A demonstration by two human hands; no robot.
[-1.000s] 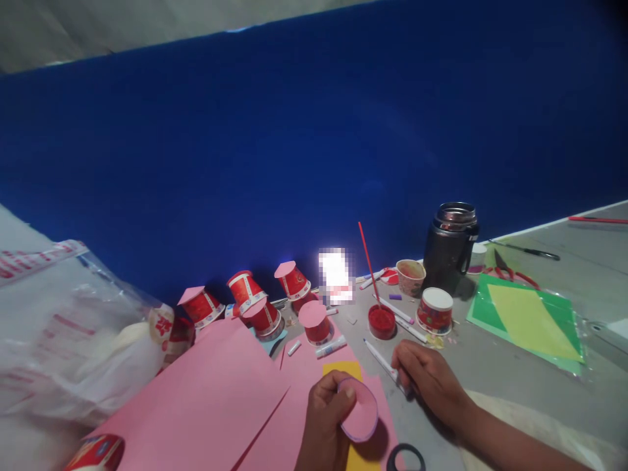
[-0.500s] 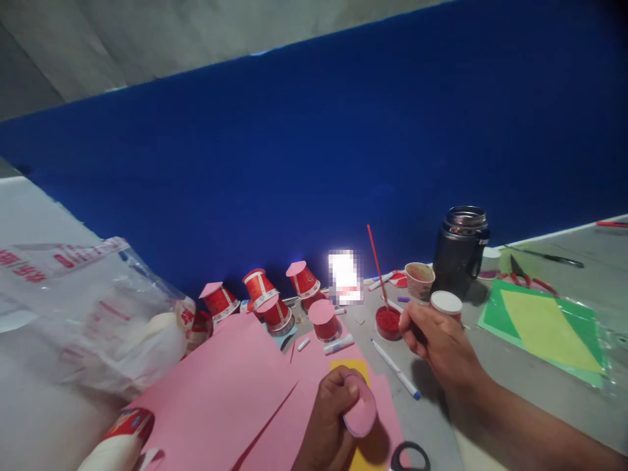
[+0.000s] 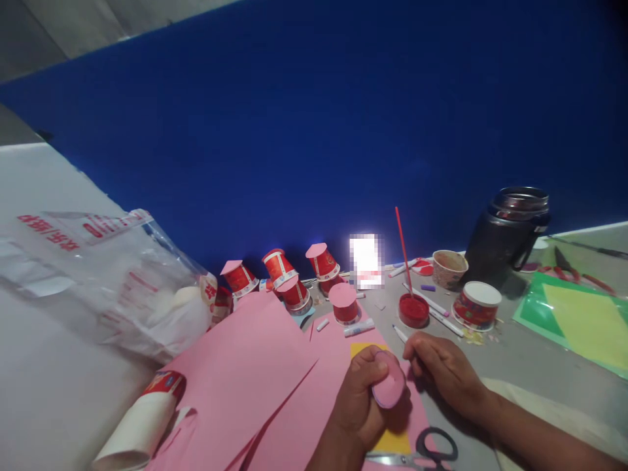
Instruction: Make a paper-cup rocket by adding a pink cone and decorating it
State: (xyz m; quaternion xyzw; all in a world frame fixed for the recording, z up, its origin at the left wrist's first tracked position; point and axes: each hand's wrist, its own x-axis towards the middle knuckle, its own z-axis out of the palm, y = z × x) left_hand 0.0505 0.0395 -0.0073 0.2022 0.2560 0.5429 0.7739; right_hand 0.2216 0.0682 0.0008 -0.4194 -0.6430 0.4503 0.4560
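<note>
Between thumb and fingers, my left hand (image 3: pixel 360 386) grips a small pink paper disc (image 3: pixel 390 387) with a purple outline. Just right of the disc is my right hand (image 3: pixel 444 373), its fingers curled and closed; what they hold, if anything, is hidden. A white marker (image 3: pixel 399 333) lies partly behind the right hand. Beneath the left hand are a yellow paper piece (image 3: pixel 396 440) and pink sheets (image 3: pixel 304 405). Scissors (image 3: pixel 432 448) with dark handles rest below the hands. Farther off, a stick stands in a small round tub of red material (image 3: pixel 413 311).
Several red paper cups (image 3: pixel 294 294) stand upside down at the back, some topped with pink paper. A black flask (image 3: pixel 505 242), a lidded tub (image 3: pixel 475 306) and a green-and-yellow packet (image 3: pixel 579 320) are on the right. A plastic bag (image 3: pixel 147 288) and a white roll (image 3: pixel 132 432) are left.
My right hand has moved from beside the red tub down toward the pink disc, which stays in my left hand. The view has shifted, showing more of the scissors.
</note>
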